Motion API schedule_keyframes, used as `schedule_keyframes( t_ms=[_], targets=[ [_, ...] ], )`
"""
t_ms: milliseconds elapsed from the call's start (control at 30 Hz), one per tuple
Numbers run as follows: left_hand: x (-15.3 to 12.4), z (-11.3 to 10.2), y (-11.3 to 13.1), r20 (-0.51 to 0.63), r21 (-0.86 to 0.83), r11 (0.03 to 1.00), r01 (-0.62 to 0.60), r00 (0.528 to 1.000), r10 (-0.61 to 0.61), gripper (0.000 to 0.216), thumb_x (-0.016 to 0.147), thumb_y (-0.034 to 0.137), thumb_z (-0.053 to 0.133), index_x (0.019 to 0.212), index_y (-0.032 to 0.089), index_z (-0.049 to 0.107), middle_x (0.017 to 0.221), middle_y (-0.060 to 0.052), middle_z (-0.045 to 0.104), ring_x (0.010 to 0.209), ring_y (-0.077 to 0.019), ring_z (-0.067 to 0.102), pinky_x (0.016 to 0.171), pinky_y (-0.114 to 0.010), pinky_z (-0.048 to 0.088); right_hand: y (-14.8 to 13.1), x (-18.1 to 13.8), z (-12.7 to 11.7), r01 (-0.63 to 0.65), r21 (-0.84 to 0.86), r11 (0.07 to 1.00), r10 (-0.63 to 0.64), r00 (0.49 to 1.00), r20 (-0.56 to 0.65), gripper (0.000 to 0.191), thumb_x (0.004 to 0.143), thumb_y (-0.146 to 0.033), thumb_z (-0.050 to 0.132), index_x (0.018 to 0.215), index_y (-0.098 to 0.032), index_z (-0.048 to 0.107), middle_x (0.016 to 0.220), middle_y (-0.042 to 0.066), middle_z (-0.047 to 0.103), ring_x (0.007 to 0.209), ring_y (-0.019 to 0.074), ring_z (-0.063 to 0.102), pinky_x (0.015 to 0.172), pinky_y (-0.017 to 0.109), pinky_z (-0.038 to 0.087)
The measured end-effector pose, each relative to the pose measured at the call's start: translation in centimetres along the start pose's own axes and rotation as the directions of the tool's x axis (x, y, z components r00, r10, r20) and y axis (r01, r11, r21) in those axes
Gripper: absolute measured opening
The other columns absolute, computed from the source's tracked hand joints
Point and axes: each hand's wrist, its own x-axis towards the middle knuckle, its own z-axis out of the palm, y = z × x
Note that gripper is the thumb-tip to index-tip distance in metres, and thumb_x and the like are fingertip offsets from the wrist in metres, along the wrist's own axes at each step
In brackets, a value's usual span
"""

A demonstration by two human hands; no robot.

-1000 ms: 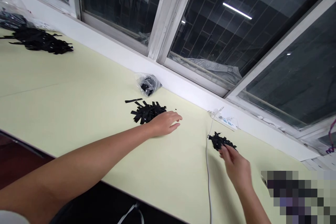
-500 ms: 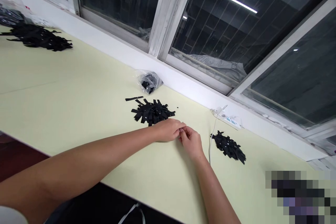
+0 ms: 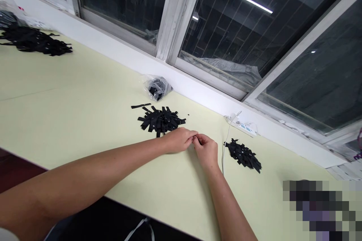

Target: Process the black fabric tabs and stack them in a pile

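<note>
My left hand and my right hand meet fingertip to fingertip on the pale yellow table, both pinched closed around something too small to make out. Just beyond my left hand lies a pile of short black strips. A smaller pile of black pieces lies to the right of my right hand, past a white cable.
A clear plastic bag with black parts sits against the white window ledge. A white power strip lies by the ledge. Another large heap of black strips is at far left. The table's front edge runs below my arms.
One second ago my right hand was at the smaller right pile and my left lay open by the middle pile. The right hand came left, and both now pinch together.
</note>
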Motion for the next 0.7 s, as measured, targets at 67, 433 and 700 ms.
schedule_keyframes(
  t_ms=[67,433,700],
  targets=[
    [0.0,0.1,0.0,-0.015,-0.019,1.0,-0.014,1.0,0.014,0.031,0.092,0.016,0.048,0.115,0.02,0.068,0.097,-0.007,0.074,0.085,-0.0202,0.068,0.075,-0.028,0.047,-0.1,0.0,-0.3,0.012,0.029,1.0,-0.014,0.998,0.063,0.031,0.083,-0.043,0.055,0.086,-0.02,0.076,0.067,0.0,0.066,0.061,0.0152,0.055,0.061,0.026,0.042],
    [0.4,-0.3,-0.2,-0.014,-0.112,0.994,-0.014,1.0,0.013,0.022,0.077,0.007,0.05,0.075,0.017,0.07,0.074,-0.001,0.072,0.068,-0.0141,0.062,0.067,-0.024,0.043,1.6,-0.4,-0.7,-0.071,0.193,0.979,0.014,0.96,0.28,0.04,0.084,-0.044,0.057,0.111,-0.02,0.075,0.088,0.005,0.071,0.067,0.0174,0.063,0.065,0.03,0.051],
    [0.4,-0.3,0.3,0.003,-0.247,0.967,0.065,0.998,-0.066,0.027,0.071,0.007,0.047,0.071,0.016,0.072,0.07,0.0,0.072,0.067,-0.0134,0.064,0.062,-0.023,0.043,1.1,-0.8,-0.3,-0.06,0.181,0.982,0.006,0.958,0.286,0.036,0.083,-0.039,0.054,0.102,-0.018,0.076,0.08,0.004,0.07,0.063,0.0159,0.059,0.062,0.027,0.048]
  ],
)
